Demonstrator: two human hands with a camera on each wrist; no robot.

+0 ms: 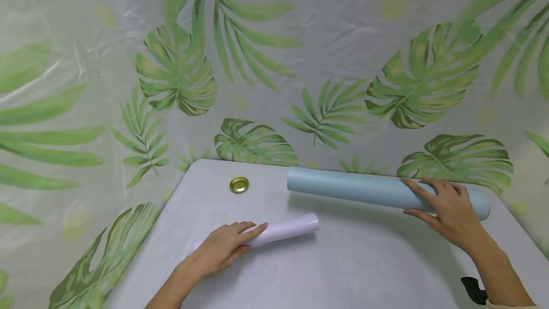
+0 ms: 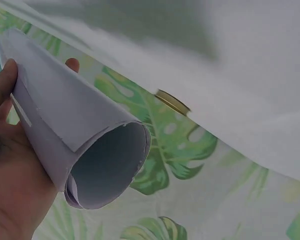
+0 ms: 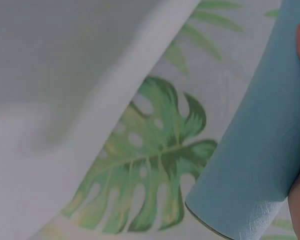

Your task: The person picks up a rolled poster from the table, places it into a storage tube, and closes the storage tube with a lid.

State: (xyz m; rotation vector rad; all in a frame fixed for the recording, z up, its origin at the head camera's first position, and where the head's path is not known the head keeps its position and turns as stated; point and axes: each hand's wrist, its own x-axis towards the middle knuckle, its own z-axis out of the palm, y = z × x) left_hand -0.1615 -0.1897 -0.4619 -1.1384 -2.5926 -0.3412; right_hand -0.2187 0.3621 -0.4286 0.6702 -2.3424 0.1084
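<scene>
In the head view, my left hand [image 1: 219, 250] grips a rolled sheet of pale lilac-white paper [image 1: 296, 229], thumb on the near side and fingers over the top. The left wrist view shows the roll [image 2: 65, 105] end-on as a hollow tube with overlapping layers at its rim. My right hand [image 1: 455, 213] holds a longer light blue tube [image 1: 347, 186] near its right end, thumb below and fingers above. Its blue surface [image 3: 255, 140] looks smooth in the right wrist view. A round gold lid [image 1: 239, 185] lies on the table beyond my left hand.
Both tubes are over a white table [image 1: 343, 271] with rounded far corners. A leaf-patterned sheet [image 1: 257, 99] hangs behind it and shows along its sides. Beside my right forearm sits a small black object [image 1: 473, 290], partly covered by the arm.
</scene>
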